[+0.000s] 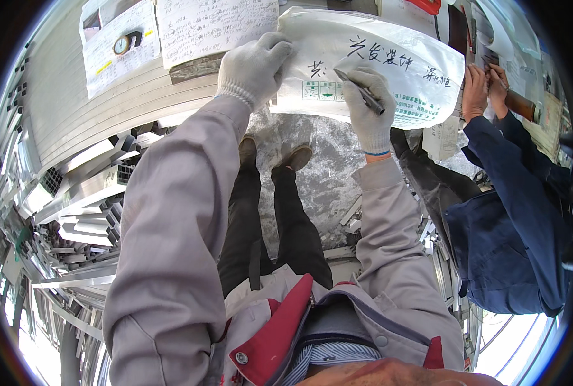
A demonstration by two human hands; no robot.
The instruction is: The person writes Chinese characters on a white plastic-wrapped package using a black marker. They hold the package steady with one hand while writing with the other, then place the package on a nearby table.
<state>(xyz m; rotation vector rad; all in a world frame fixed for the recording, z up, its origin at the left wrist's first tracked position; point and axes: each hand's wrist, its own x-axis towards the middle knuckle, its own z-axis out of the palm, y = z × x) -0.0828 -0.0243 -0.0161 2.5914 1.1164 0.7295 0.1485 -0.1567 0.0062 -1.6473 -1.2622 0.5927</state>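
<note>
1. My left hand (254, 64), gloved, lies flat with fingers spread, pressing down the left end of the white plastic bag (389, 71).
2. My right hand (367, 106), gloved, is closed around a dark marker pen (360, 91), its tip on the bag.
3. The bag rests on stacked metal profiles (106, 116), beside handwritten paper sheets (203, 26).
4. A co-worker's hands (482, 87) work just to the right.

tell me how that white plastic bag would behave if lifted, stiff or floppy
Probably floppy: the white plastic bag shows creases and curved edges. Likely light and a bit slippery, since the left hand pins it while the right hand holds a pen.
</note>
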